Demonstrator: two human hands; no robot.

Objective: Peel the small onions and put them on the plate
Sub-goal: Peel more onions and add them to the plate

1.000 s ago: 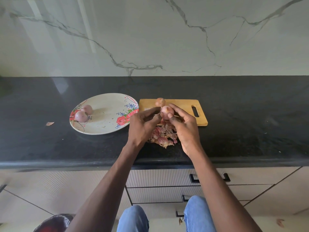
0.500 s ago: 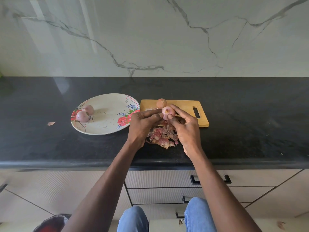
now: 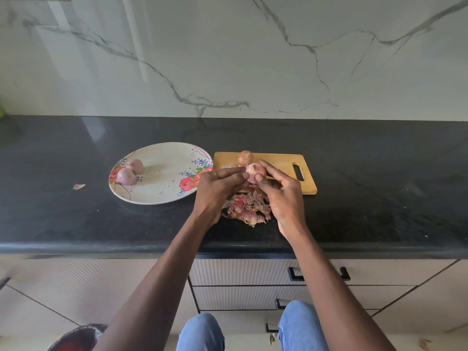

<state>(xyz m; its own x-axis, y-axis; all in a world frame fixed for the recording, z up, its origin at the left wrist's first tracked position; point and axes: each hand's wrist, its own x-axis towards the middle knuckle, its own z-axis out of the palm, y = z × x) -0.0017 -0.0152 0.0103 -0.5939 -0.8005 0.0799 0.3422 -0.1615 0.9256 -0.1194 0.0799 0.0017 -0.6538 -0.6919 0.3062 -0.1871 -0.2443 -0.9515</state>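
A small pink onion point(image 3: 255, 171) is held above the near edge of the wooden cutting board point(image 3: 278, 165). My right hand point(image 3: 283, 193) grips it with thumb and fingers, and my left hand point(image 3: 217, 188) pinches at its left side. A brown unpeeled onion point(image 3: 245, 157) sits on the board just behind. Two peeled onions point(image 3: 130, 171) lie at the left side of the flowered white plate point(image 3: 164, 188). A heap of pink skins point(image 3: 247, 209) lies on the counter under my hands.
The black counter point(image 3: 379, 186) runs the full width, with a marble wall behind. A single scrap of skin point(image 3: 79, 186) lies left of the plate. Drawers with black handles point(image 3: 319, 273) are below the counter edge.
Both hands stay on the onion, working it slightly between the fingers. Nothing else has moved.
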